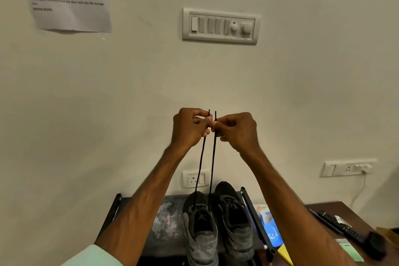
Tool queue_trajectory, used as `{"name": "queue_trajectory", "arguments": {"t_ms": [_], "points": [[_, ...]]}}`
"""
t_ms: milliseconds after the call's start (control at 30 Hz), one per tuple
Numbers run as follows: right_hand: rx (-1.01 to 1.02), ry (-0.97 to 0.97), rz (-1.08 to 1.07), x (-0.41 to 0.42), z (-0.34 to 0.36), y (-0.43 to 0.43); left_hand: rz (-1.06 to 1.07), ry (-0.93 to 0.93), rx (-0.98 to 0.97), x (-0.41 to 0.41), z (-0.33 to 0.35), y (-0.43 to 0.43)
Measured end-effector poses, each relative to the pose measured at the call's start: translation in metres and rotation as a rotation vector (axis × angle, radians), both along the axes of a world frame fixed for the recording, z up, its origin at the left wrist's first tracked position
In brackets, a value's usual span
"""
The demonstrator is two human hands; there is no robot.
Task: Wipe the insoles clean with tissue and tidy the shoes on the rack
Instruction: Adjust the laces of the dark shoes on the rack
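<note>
The left hand and right hand are each pinching one end of the black lace with curled fingers, holding both strands taut. The lace is rising at 12 o'clock from the grey shoe, which is sitting beside its mate on the rack at 6 o'clock.

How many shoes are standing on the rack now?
2. The left shoe, its laces pulled up, and the right shoe beside it. More may be hidden below.
</note>
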State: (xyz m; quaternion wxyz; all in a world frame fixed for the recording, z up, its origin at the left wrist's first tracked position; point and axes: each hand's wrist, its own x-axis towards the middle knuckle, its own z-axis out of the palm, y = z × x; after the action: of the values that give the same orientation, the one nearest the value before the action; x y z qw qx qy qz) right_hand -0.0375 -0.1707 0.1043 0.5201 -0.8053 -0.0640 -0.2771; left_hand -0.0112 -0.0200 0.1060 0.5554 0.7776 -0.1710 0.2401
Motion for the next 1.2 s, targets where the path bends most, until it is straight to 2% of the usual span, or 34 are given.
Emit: {"name": "queue_trajectory", "arguments": {"t_ms": [200,533,700,900,1200], "points": [[0.002,-0.033,-0.009,-0.003,0.003,-0.003,0.040,-0.126,0.098,-0.002,0.003,-0.006],[0.067,-0.104,0.014,-0.007,0.005,-0.002,-0.113,-0.036,0.115,0.000,0.019,0.013],[-0.017,-0.154,-0.003,-0.004,0.004,0.001,-0.177,-0.001,0.188,0.006,0.029,0.021],[-0.052,-0.162,0.012,-0.004,0.004,0.001,-0.166,-0.042,0.201,0.006,0.031,0.022],[0.222,-0.053,0.163,-0.013,0.003,0.000,-0.155,-0.130,0.235,0.010,0.032,0.023]]}}
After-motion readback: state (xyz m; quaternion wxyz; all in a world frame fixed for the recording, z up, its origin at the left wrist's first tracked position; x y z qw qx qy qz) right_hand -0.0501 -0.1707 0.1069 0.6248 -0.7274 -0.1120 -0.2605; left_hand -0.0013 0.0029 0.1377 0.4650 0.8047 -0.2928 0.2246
